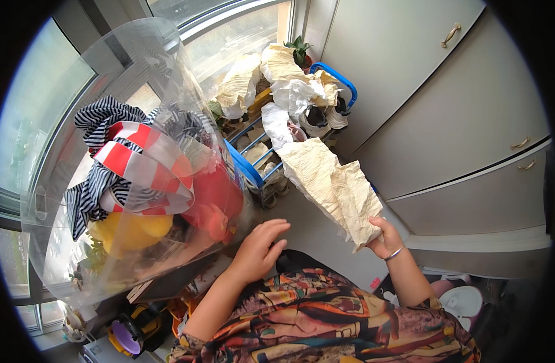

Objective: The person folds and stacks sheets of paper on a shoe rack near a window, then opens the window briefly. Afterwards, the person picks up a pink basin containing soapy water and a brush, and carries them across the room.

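My right hand (pixel 386 238) grips the lower end of a long, crumpled cream paper sheet (pixel 325 177). The sheet slants up and away, and its far end meets white crumpled paper (pixel 276 122) at a shoe rack with blue rails (pixel 245 163). Nothing is in my left hand (pixel 261 249); it hovers with fingers apart beside a large clear plastic container (pixel 137 50). On the rack's top, cream paper pieces (pixel 239 84) cover items I cannot make out. Pale shoes with dark openings (pixel 316 121) show at its right side.
Inside the clear container are a striped cloth bow (pixel 146 174), a yellow plush item (pixel 130 229) and a red item (pixel 218 190). Beige cabinet doors (pixel 441 90) stand at right, windows (pixel 32 127) at left. A potted plant (pixel 299 50) sits behind the rack.
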